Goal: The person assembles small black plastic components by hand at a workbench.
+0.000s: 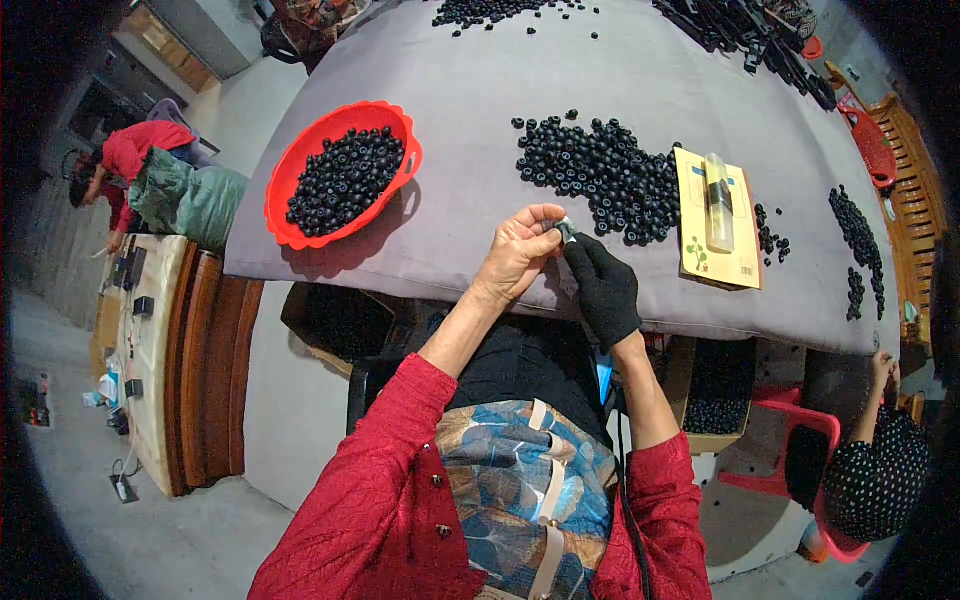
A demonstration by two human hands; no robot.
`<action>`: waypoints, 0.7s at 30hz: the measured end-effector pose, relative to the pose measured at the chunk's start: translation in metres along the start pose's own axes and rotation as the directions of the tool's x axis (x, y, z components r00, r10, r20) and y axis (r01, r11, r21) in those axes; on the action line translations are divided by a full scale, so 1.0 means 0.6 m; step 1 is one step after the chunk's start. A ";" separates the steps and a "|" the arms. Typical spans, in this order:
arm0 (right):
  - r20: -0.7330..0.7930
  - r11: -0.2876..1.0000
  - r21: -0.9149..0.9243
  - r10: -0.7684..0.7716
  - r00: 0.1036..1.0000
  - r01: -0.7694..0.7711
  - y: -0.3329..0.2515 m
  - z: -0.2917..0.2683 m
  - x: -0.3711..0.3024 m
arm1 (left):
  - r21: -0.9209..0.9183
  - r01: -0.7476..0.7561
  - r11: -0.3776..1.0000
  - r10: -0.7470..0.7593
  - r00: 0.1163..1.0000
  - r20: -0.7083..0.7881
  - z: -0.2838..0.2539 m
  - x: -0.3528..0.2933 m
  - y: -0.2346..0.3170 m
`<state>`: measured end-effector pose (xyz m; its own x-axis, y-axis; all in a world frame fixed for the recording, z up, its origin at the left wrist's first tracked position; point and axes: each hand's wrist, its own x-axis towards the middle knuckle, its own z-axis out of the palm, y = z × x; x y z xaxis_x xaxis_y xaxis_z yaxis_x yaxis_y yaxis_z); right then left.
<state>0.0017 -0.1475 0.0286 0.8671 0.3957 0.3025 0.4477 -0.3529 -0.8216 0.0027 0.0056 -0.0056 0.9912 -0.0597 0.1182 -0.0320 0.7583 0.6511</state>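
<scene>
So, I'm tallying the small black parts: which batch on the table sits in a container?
The left batch, inside the red bowl with the scalloped rim; the big middle heap and other batches lie loose on the grey cloth.

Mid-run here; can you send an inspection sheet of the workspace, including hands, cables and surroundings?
Surface: table covered in grey cloth.
Work pieces: small black round parts heaped loose and in a red basket; smaller groups lie right of the yellow sheet.
Clutter: clear tube-like item on that sheet; long black pieces piled at the far right.
Hands: left hand, bare, pinches a small piece, too small to identify; right hand, black-gloved, has its fingertips at it, grip unclear.
Cables: dark cord down the person's front.
Surroundings: person in red at left; another in dotted clothing at right.
</scene>
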 end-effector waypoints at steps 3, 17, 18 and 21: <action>-0.017 0.990 -0.066 -0.128 0.992 0.127 0.003 0.000 -0.001 | 0.024 -0.002 1.000 0.003 1.000 -0.018 -0.001 -0.001 -0.002; 0.056 0.969 0.103 0.219 0.974 -0.223 -0.039 -0.008 0.004 | 0.056 -0.002 0.998 0.003 1.000 -0.017 0.005 -0.001 0.004; 0.032 0.987 0.031 0.158 0.987 -0.159 -0.027 -0.003 0.003 | 0.056 0.000 0.998 0.001 1.000 -0.015 0.007 0.000 0.004; 0.013 0.958 -0.251 -0.136 0.991 0.135 0.002 -0.001 0.003 | 0.064 0.009 0.998 -0.008 1.000 -0.015 0.010 -0.002 0.005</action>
<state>0.0040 -0.1482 0.0283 0.7952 0.4507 0.4056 0.6011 -0.4979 -0.6251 0.0005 0.0042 0.0007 0.9932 -0.0558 0.1021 -0.0316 0.7149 0.6985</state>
